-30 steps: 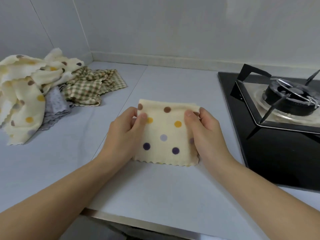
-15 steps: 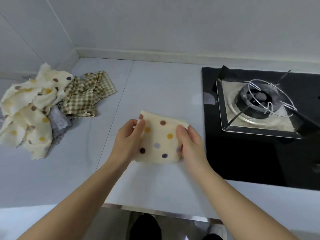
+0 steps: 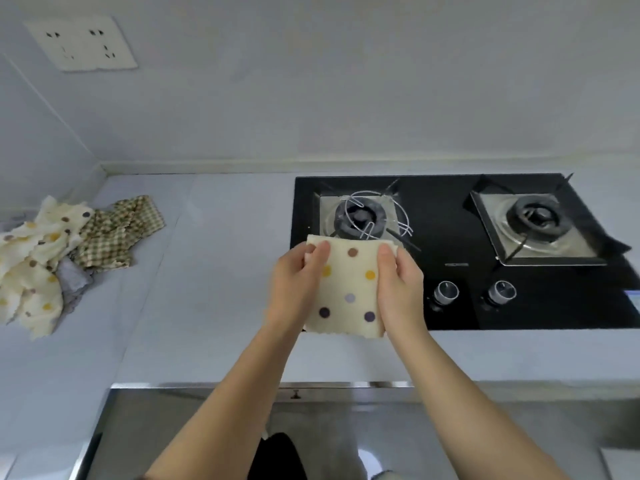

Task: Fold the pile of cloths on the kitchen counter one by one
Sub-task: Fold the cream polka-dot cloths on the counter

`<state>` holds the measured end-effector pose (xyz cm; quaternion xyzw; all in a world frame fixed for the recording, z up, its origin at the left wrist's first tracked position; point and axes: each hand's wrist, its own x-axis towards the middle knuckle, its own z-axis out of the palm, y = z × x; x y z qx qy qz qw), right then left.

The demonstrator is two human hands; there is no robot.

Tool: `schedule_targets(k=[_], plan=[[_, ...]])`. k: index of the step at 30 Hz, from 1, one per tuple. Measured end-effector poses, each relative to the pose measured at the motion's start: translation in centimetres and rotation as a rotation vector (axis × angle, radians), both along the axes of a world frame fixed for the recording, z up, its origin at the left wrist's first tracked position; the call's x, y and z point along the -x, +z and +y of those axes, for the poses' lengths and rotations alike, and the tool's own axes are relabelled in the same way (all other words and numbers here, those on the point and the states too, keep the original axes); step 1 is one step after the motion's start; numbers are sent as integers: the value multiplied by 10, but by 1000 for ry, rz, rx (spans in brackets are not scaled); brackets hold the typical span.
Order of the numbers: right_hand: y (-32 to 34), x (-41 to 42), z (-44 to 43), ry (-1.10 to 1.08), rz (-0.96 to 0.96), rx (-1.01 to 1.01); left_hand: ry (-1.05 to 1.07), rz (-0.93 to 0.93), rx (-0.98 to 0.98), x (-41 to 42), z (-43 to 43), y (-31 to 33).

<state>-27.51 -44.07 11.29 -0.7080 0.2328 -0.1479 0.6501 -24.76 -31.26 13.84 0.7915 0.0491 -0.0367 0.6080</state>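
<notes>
A folded cream cloth with coloured dots is held up between both hands, in front of the left edge of the black hob. My left hand grips its left edge and my right hand grips its right edge, thumbs on top. The pile of unfolded cloths lies at the far left of the counter: a cream dotted cloth, a green checked cloth and a grey cloth partly under them.
A black gas hob with two burners and two knobs fills the right of the pale counter. The counter's metal front edge runs below my arms. A wall socket sits high at the left.
The folded dotted cloth has risen off the counter and shifted right toward the hob, still held by both hands. The view has tilted up and pulled back.
</notes>
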Motion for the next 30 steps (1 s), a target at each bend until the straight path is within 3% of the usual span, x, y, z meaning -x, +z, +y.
schedule_targets(k=[6,16,20,24,27,30], plan=[[29,41,-109,19,4,-22,19,60,156,48,-104,18],[29,56,-288,-63,33,-10,-151,49,180,33,-277,17],[24,49,-374,-102,111,-107,-180,120,213,18,-364,-1],[20,45,-487,-37,278,-330,-247,216,198,-10,-465,-10],[18,46,-564,48,306,-338,-288,232,169,-32,-540,-10],[8,43,-613,-7,275,-344,-332,283,175,-41,-592,-16]])
